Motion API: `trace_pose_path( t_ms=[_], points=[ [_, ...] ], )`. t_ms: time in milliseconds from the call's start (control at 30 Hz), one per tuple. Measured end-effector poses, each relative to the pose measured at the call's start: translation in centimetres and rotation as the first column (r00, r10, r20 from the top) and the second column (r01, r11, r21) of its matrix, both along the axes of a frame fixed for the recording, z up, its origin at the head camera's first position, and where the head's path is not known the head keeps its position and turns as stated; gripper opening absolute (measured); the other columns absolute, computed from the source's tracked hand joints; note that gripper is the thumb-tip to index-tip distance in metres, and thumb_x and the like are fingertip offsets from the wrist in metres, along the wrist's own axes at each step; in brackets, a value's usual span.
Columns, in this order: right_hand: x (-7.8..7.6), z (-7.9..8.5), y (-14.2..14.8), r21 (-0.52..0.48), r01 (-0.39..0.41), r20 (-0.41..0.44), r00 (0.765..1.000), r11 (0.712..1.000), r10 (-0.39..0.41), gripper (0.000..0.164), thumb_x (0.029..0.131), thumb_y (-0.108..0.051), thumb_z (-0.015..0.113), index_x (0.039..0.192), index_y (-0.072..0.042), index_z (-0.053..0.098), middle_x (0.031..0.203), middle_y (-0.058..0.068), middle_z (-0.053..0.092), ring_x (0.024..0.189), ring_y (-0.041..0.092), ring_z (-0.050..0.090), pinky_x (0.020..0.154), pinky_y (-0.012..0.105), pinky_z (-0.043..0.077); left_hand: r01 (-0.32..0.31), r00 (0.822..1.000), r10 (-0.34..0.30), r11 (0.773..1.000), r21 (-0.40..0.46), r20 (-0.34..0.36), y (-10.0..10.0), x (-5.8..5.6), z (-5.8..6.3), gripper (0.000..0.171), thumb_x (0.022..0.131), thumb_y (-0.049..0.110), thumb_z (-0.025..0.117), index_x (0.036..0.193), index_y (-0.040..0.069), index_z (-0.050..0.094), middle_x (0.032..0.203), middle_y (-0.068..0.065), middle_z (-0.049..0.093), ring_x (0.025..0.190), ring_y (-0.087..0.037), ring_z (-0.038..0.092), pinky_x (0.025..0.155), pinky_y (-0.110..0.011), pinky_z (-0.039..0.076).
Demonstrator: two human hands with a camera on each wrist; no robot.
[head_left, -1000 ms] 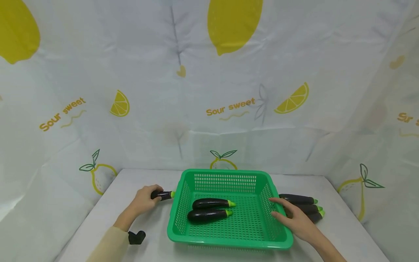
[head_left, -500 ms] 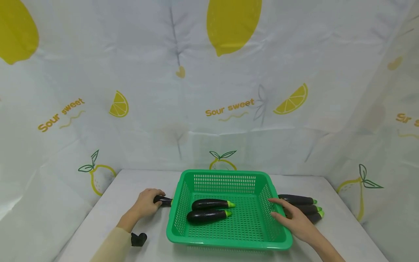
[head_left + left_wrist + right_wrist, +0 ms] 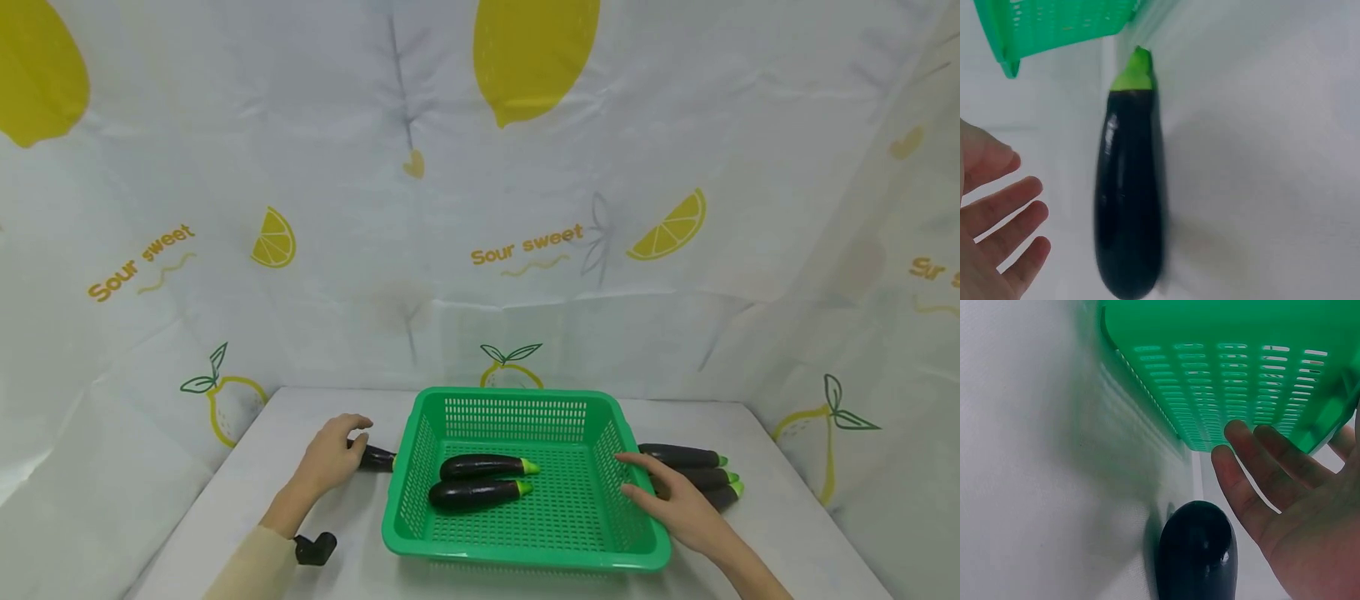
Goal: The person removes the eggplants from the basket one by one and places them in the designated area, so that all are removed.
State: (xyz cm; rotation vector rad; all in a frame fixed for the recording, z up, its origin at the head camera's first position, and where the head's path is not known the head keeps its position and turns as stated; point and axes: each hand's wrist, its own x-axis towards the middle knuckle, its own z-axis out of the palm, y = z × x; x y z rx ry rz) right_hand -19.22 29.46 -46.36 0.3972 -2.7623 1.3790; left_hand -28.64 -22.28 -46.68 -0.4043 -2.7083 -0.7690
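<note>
Beside the left wall of a green plastic basket (image 3: 525, 552), an eggplant (image 3: 1129, 194) lies on the white table, its green stem end toward the basket. My left hand (image 3: 332, 454) hovers next to it with fingers spread, apart from it in the left wrist view. Two more eggplants (image 3: 480, 493) lie side by side inside the basket. My right hand (image 3: 678, 504) rests at the basket's right rim, thumb and a finger reaching over it. In the right wrist view its other fingers extend straight along the outside wall, above the rounded end of another eggplant (image 3: 1200, 550).
Several eggplants (image 3: 701, 478) lie right of the basket, partly behind the right hand. A small black object (image 3: 315, 548) shows beside the left sleeve. A white lemon-print sheet (image 3: 450, 250) hangs behind the table (image 3: 225, 517).
My left hand gripped the eggplant and shifted it slightly toward the near side and the basket. Now the fingers have let go and lifted off. The right hand has stayed put.
</note>
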Motion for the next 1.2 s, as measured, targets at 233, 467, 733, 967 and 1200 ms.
trace_pose_path(
  t_ms=[233,467,733,967,1200],
  points=[
    [0.1,0.2,-0.1,0.008,-0.001,-0.002,1.0,1.0,0.001,0.049,0.104,-0.026,0.062,0.147,-0.006,0.051,0.15,0.024,0.048,0.141,0.048,0.039,0.104,0.062,0.041,0.01,0.989,0.004,0.995,0.095,-0.149,1.2,1.2,2.0,0.011,0.097,0.006,0.064,0.103,0.003,0.072,0.097,-0.008,0.072,0.09,-0.026,0.068,0.08,-0.046,0.056],
    [0.1,0.2,-0.2,0.011,0.005,0.001,1.0,1.0,-0.005,0.049,0.103,-0.027,0.062,0.146,-0.006,0.051,0.15,0.024,0.047,0.141,0.048,0.038,0.105,0.061,0.04,0.068,0.982,-0.043,0.989,0.132,-0.184,3.1,2.5,4.0,0.009,0.098,0.008,0.065,0.102,0.006,0.073,0.092,-0.001,0.07,0.086,-0.017,0.066,0.076,-0.04,0.056],
    [0.1,0.2,-0.1,0.008,0.001,-0.003,1.0,1.0,-0.001,0.049,0.103,-0.027,0.062,0.147,-0.007,0.051,0.15,0.024,0.047,0.142,0.048,0.037,0.105,0.061,0.04,0.135,0.988,-0.123,0.98,0.148,-0.088,5.6,4.3,6.0,0.01,0.099,0.012,0.068,0.105,0.007,0.073,0.097,0.001,0.069,0.09,-0.015,0.064,0.08,-0.041,0.056],
    [0.0,0.1,0.0,0.002,-0.006,0.009,1.0,1.0,0.006,0.05,0.104,-0.028,0.062,0.148,-0.007,0.05,0.151,0.026,0.045,0.142,0.051,0.035,0.105,0.064,0.038,0.225,0.974,-0.218,0.963,0.147,-0.061,7.6,5.4,6.8,0.011,0.1,0.015,0.067,0.108,0.009,0.072,0.102,0.002,0.069,0.093,-0.016,0.064,0.084,-0.043,0.055],
    [0.0,0.0,-0.1,0.013,0.005,0.005,1.0,1.0,-0.005,0.05,0.104,-0.029,0.062,0.147,-0.008,0.051,0.151,0.022,0.046,0.142,0.048,0.037,0.105,0.062,0.04,0.301,0.954,-0.3,0.947,0.116,-0.029,9.5,6.0,6.5,0.021,0.103,0.024,0.063,0.116,0.009,0.069,0.11,-0.005,0.069,0.1,-0.021,0.065,0.086,-0.043,0.055]
  ],
)
